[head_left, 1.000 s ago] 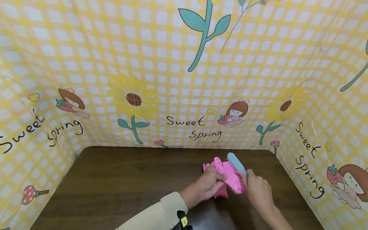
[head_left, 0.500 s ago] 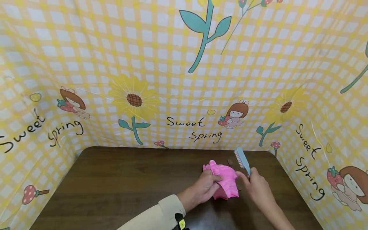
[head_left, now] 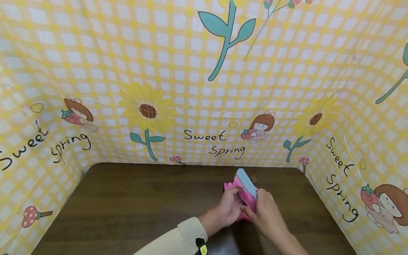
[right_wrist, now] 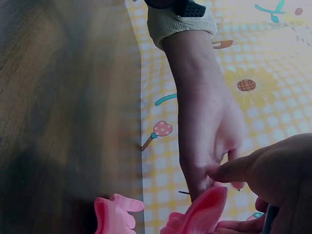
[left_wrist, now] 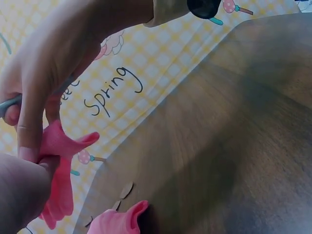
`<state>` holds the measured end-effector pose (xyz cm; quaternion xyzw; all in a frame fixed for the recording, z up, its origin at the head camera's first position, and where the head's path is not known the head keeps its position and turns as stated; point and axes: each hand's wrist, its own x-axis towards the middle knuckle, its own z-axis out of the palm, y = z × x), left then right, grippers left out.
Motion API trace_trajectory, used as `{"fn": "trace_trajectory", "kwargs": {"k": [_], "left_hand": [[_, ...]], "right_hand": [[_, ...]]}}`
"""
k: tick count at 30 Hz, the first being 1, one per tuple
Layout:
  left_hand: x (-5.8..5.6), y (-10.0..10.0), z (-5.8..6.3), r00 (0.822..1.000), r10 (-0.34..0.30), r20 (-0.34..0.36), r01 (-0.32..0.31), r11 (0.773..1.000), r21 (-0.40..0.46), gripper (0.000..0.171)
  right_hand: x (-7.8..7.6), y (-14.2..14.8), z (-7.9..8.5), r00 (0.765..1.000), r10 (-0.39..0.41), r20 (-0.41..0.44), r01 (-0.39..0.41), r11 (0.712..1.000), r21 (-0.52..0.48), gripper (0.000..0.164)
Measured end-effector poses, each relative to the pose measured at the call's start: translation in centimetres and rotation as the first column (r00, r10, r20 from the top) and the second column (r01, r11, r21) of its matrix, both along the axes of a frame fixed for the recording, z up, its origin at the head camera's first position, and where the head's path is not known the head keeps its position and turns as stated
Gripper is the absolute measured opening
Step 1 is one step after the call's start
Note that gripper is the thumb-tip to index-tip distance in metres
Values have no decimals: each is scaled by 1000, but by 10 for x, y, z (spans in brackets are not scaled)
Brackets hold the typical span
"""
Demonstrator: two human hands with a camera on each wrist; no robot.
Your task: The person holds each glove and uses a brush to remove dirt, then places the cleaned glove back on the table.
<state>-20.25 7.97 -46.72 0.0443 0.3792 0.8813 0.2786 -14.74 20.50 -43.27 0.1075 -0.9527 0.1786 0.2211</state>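
Note:
A pink glove point(left_wrist: 61, 144) is gripped in my left hand point(head_left: 230, 209), raised above the table. My right hand point(head_left: 269, 214) holds a light blue brush point(head_left: 247, 182) by its handle, and the bristle side faces down against the glove. The two hands are close together, with my right thumb by the left fingers in the right wrist view. Below lies a second pink glove point(right_wrist: 114, 214) on the table, mostly hidden by the hands in the head view.
The dark wooden table point(head_left: 134, 205) is enclosed by a yellow checked cloth point(head_left: 204, 95) printed with flowers. Small brown leaf-like pieces point(left_wrist: 126, 190) lie on the table near the lower glove.
Half a second ago the brush was lifted off to the right of the glove. Now my right hand has moved left and the brush lies over the glove again, hiding more of it.

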Motion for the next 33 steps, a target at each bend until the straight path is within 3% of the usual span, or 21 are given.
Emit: {"fn": "trace_trajectory", "kwargs": {"k": [7, 12, 16, 27, 30, 33], "left_hand": [[0, -4, 0, 999, -36, 16, 35, 996, 82, 33], [0, -7, -1, 996, -82, -31, 84, 993, 79, 49], [0, -9, 0, 990, -116, -75, 120, 991, 51, 63], [0, -11, 4, 974, -206, -93, 209, 978, 15, 66], [0, -10, 3, 977, -194, -83, 194, 981, -5, 68], [0, -9, 0, 992, -107, -66, 99, 990, -105, 63]], "right_hand": [[-7, -4, -6, 996, -82, -25, 82, 996, -27, 51], [-11, -5, -10, 995, -96, -41, 95, 995, -43, 36], [-16, -5, -14, 991, -97, -88, 93, 995, -45, 34], [-22, 3, -21, 975, -78, -210, 71, 997, -38, 35], [-23, 6, -19, 974, -80, -211, 72, 996, -45, 33], [-22, 10, -12, 979, -80, -186, 67, 995, -75, 34]]}}
